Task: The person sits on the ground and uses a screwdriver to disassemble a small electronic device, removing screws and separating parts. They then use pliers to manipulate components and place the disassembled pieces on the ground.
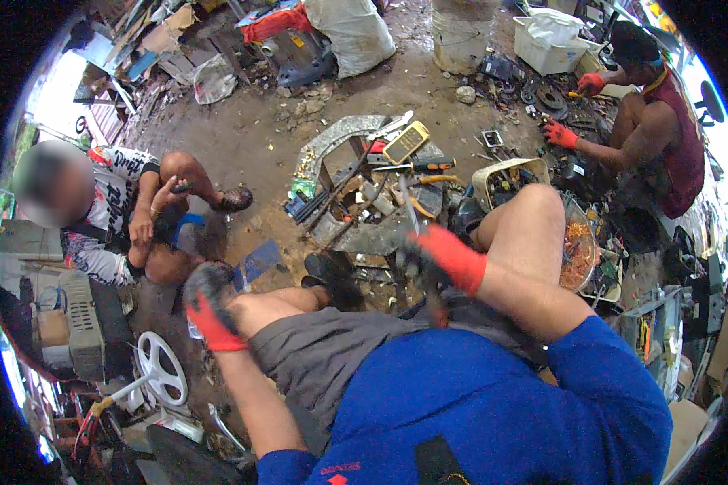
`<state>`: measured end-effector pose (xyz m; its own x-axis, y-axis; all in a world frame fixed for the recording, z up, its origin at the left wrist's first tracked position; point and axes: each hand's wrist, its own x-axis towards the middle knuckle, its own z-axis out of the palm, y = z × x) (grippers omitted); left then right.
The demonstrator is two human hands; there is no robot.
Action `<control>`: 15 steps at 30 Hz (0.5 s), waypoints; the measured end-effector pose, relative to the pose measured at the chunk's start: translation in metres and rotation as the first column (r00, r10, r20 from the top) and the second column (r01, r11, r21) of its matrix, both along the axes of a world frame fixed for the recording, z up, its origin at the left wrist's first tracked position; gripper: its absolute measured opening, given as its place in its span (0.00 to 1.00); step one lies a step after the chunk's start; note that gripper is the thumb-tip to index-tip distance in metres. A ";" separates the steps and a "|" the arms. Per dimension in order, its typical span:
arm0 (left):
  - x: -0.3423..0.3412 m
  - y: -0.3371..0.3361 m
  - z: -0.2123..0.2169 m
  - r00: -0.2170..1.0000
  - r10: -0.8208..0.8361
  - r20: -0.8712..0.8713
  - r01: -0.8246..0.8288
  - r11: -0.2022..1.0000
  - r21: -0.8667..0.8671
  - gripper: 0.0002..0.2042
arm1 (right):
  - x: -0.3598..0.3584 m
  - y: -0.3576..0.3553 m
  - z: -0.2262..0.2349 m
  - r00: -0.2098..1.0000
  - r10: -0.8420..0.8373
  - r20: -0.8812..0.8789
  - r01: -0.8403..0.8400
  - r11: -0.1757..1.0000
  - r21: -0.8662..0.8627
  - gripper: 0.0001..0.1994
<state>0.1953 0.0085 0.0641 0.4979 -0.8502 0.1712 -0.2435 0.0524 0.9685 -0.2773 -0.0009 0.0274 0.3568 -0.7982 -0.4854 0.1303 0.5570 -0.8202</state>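
My right hand point(453, 257), in a red glove with dark fingers, is above my lap. It is closed around a long tool with a narrow grey metal shaft point(410, 206) and a reddish lower end point(438, 311); blur hides its exact kind. My left hand point(210, 305), in a matching glove, hovers beside my left knee, its fingers smeared by motion. In front of me is a grey ring-shaped block point(332, 137) covered with scrap. On it rest a yellow multimeter point(406, 143), an orange-and-black screwdriver point(437, 165) and cable pieces.
A bin of parts point(505, 174) and a tray of copper-coloured scraps point(578, 250) stand by my right leg. One person point(97, 210) sits at left; another in red gloves point(655, 121) crouches at right. A white sack point(352, 36) and a bucket point(461, 36) stand at the back.
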 end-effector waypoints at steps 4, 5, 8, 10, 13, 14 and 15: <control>-0.112 -0.016 -0.006 0.913 -0.306 0.268 0.259 0.945 0.199 0.14 | 0.024 0.043 0.007 0.968 0.193 -0.161 -0.217 0.964 -0.154 0.16; -0.140 -0.020 0.005 0.810 -0.505 0.297 0.431 0.857 0.281 0.15 | 0.018 0.051 -0.005 0.958 0.190 -0.216 -0.252 0.916 -0.312 0.17; -0.164 -0.016 -0.026 0.799 -0.519 0.302 0.445 0.850 0.284 0.13 | 0.003 0.051 0.010 0.915 0.255 -0.314 -0.343 0.901 -0.268 0.21; -0.179 -0.017 -0.026 0.732 -0.598 0.326 0.459 0.787 0.412 0.14 | -0.014 0.034 0.052 0.891 0.187 -0.414 -0.269 0.951 -0.151 0.24; -0.183 -0.022 -0.019 0.625 -0.724 0.292 0.453 0.641 0.619 0.17 | -0.051 -0.010 0.025 0.625 -0.221 -0.749 -0.234 0.862 -0.449 0.30; -0.191 -0.027 -0.004 0.589 -0.771 0.245 0.425 0.552 0.717 0.17 | -0.067 -0.032 0.012 0.546 -0.270 -0.793 -0.295 0.824 -0.484 0.31; -0.200 -0.028 0.003 0.556 -0.810 0.187 0.390 0.453 0.802 0.17 | -0.080 -0.051 0.003 0.462 -0.320 -0.827 -0.362 0.784 -0.505 0.31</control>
<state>-0.0043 -0.0192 0.0666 -0.1804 -0.8519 -0.4916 -0.8260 -0.1401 0.5460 -0.3571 -0.0518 0.0304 0.0609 -0.9981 -0.0117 -0.8055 -0.0422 -0.5911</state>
